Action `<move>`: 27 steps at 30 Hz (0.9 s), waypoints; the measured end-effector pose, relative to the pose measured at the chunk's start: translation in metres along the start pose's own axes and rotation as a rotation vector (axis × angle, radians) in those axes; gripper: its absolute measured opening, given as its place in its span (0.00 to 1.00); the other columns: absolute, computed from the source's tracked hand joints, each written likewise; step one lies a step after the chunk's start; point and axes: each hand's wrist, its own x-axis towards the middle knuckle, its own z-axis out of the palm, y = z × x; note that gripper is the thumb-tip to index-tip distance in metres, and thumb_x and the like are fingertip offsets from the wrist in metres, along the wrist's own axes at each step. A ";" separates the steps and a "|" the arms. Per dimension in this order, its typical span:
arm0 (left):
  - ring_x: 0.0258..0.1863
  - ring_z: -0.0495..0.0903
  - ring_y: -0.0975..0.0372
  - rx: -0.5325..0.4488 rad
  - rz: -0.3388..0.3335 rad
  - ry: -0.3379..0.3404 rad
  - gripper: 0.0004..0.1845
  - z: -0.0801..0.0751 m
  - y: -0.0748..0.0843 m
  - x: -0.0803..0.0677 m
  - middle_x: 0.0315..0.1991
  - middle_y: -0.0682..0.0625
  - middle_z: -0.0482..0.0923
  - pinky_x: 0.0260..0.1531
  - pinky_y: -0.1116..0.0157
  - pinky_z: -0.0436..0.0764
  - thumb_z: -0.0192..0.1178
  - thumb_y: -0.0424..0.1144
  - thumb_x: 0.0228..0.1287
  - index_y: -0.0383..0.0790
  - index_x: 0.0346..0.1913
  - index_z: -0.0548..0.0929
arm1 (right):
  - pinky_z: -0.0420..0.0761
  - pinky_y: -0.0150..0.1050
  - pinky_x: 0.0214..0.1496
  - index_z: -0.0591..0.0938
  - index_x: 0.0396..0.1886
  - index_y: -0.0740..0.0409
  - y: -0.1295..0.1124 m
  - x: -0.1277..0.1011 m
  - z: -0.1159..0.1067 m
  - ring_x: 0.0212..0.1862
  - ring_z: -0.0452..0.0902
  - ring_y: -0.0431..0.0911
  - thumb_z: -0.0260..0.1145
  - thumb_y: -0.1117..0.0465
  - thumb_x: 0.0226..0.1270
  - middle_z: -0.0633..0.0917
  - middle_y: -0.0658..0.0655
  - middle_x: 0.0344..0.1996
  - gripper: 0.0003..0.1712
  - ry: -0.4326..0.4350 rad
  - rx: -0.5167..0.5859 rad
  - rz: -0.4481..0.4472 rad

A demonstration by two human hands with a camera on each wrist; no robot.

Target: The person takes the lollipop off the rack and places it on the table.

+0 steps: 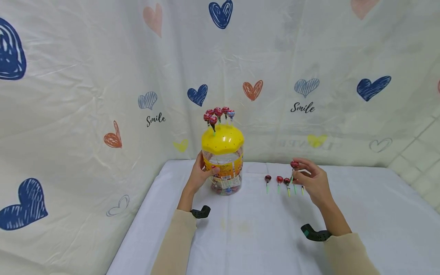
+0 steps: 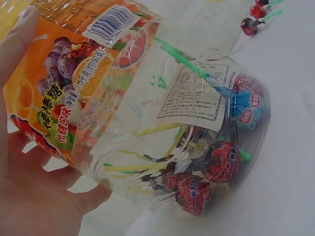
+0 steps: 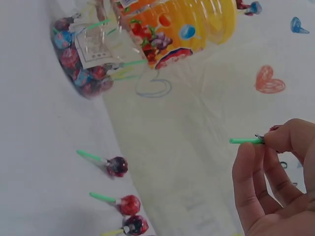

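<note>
A clear plastic candy jar (image 1: 225,172) with an orange fruit label stands upright on the table. Its yellow lid (image 1: 223,142) carries several lollipops (image 1: 218,111) stuck in by their sticks, wrapped heads up. My left hand (image 1: 198,173) grips the jar's left side, fingers behind it and thumb across the label. More lollipops (image 2: 224,162) lie inside at the bottom of the jar. Raised to the right, my right hand (image 1: 314,181) pinches a red lollipop (image 1: 294,164) between thumb and fingers. Its green stick (image 3: 241,141) points out free in the right wrist view.
Several loose lollipops (image 1: 280,178) lie in a row on the white tablecloth (image 1: 254,229), right of the jar and beneath my right hand. A pale curtain (image 1: 275,49) printed with hearts hangs behind the table. Tiles (image 1: 423,152) show at the far right.
</note>
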 end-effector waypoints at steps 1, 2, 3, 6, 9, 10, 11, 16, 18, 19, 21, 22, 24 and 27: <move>0.72 0.58 0.46 -0.001 -0.002 0.001 0.45 0.000 0.000 0.000 0.69 0.57 0.64 0.69 0.45 0.64 0.68 0.52 0.57 0.71 0.72 0.52 | 0.87 0.35 0.31 0.77 0.60 0.56 0.002 -0.002 -0.004 0.32 0.82 0.41 0.67 0.67 0.63 0.79 0.53 0.39 0.25 -0.005 0.000 0.006; 0.72 0.58 0.46 0.000 -0.003 0.002 0.44 0.000 0.000 0.000 0.69 0.58 0.64 0.69 0.45 0.64 0.68 0.52 0.57 0.71 0.72 0.52 | 0.87 0.36 0.31 0.77 0.60 0.56 0.003 -0.003 -0.008 0.32 0.82 0.40 0.67 0.67 0.63 0.79 0.53 0.39 0.25 -0.010 -0.001 0.010; 0.72 0.58 0.46 -0.001 -0.005 0.002 0.44 0.000 0.000 0.000 0.69 0.58 0.64 0.69 0.45 0.64 0.68 0.52 0.57 0.72 0.71 0.52 | 0.87 0.36 0.31 0.77 0.60 0.56 0.002 -0.005 -0.011 0.32 0.82 0.40 0.66 0.68 0.63 0.80 0.53 0.38 0.24 -0.015 0.000 0.011; 0.72 0.60 0.48 0.003 -0.006 0.003 0.44 0.001 0.001 0.000 0.68 0.59 0.64 0.69 0.45 0.64 0.68 0.52 0.57 0.73 0.71 0.52 | 0.87 0.36 0.31 0.77 0.59 0.56 0.006 -0.010 -0.020 0.32 0.82 0.37 0.66 0.69 0.63 0.80 0.52 0.37 0.24 -0.015 -0.021 0.024; 0.72 0.59 0.48 -0.004 -0.016 -0.010 0.44 0.001 0.008 -0.002 0.69 0.58 0.63 0.70 0.45 0.63 0.67 0.49 0.59 0.71 0.72 0.52 | 0.87 0.35 0.32 0.77 0.59 0.54 0.013 -0.012 -0.029 0.34 0.82 0.35 0.66 0.68 0.63 0.81 0.49 0.37 0.24 -0.006 -0.074 0.048; 0.73 0.58 0.48 -0.006 -0.020 -0.017 0.44 0.001 0.012 -0.004 0.69 0.57 0.63 0.70 0.45 0.63 0.66 0.48 0.60 0.70 0.72 0.51 | 0.87 0.35 0.32 0.77 0.60 0.53 0.016 -0.011 -0.032 0.34 0.82 0.34 0.66 0.68 0.64 0.80 0.49 0.37 0.24 -0.001 -0.091 0.057; 0.73 0.58 0.48 -0.009 -0.026 -0.024 0.43 0.001 0.017 -0.005 0.70 0.55 0.62 0.70 0.45 0.62 0.66 0.47 0.60 0.69 0.72 0.51 | 0.87 0.35 0.32 0.77 0.60 0.53 0.021 -0.011 -0.036 0.34 0.82 0.34 0.66 0.67 0.64 0.80 0.49 0.37 0.24 0.003 -0.105 0.070; 0.74 0.55 0.46 -0.015 -0.038 -0.040 0.45 0.001 0.024 -0.010 0.72 0.52 0.60 0.71 0.46 0.62 0.66 0.45 0.61 0.65 0.74 0.49 | 0.87 0.35 0.33 0.77 0.59 0.53 0.027 -0.013 -0.048 0.34 0.81 0.37 0.66 0.67 0.64 0.80 0.51 0.38 0.24 -0.003 -0.104 0.114; 0.73 0.57 0.48 -0.015 -0.038 -0.034 0.45 0.001 0.018 -0.007 0.72 0.54 0.60 0.71 0.46 0.62 0.66 0.45 0.61 0.66 0.74 0.49 | 0.87 0.36 0.33 0.77 0.59 0.52 0.029 -0.014 -0.052 0.34 0.81 0.38 0.66 0.66 0.64 0.80 0.51 0.38 0.23 -0.010 -0.127 0.129; 0.73 0.58 0.50 -0.014 -0.035 -0.029 0.45 0.000 0.015 -0.006 0.72 0.54 0.60 0.70 0.46 0.62 0.66 0.45 0.61 0.67 0.73 0.49 | 0.87 0.36 0.34 0.77 0.59 0.52 0.030 -0.014 -0.054 0.34 0.81 0.38 0.66 0.66 0.64 0.80 0.51 0.38 0.23 -0.016 -0.142 0.136; 0.72 0.60 0.53 -0.012 -0.026 -0.020 0.45 -0.001 0.008 -0.003 0.71 0.55 0.61 0.70 0.47 0.63 0.66 0.44 0.61 0.68 0.73 0.50 | 0.87 0.37 0.34 0.76 0.59 0.51 0.032 -0.015 -0.057 0.35 0.81 0.39 0.66 0.66 0.64 0.80 0.49 0.37 0.23 -0.033 -0.183 0.154; 0.71 0.61 0.55 -0.010 -0.022 -0.016 0.44 -0.001 0.004 -0.001 0.71 0.56 0.62 0.70 0.47 0.63 0.66 0.44 0.61 0.69 0.73 0.50 | 0.87 0.37 0.35 0.76 0.60 0.50 0.033 -0.016 -0.059 0.35 0.81 0.39 0.66 0.66 0.65 0.80 0.49 0.37 0.23 -0.043 -0.205 0.162; 0.70 0.63 0.58 -0.001 -0.009 -0.010 0.44 -0.001 0.001 0.000 0.70 0.57 0.63 0.70 0.47 0.64 0.66 0.45 0.61 0.70 0.72 0.50 | 0.87 0.38 0.36 0.75 0.60 0.50 0.036 -0.017 -0.063 0.36 0.81 0.40 0.65 0.64 0.66 0.79 0.50 0.37 0.23 -0.067 -0.250 0.179; 0.69 0.64 0.58 0.001 0.011 -0.008 0.44 -0.002 0.000 0.001 0.69 0.57 0.64 0.70 0.46 0.63 0.66 0.46 0.60 0.70 0.72 0.51 | 0.87 0.39 0.39 0.73 0.63 0.52 0.043 -0.017 -0.067 0.38 0.81 0.40 0.65 0.61 0.66 0.78 0.53 0.39 0.25 -0.114 -0.299 0.202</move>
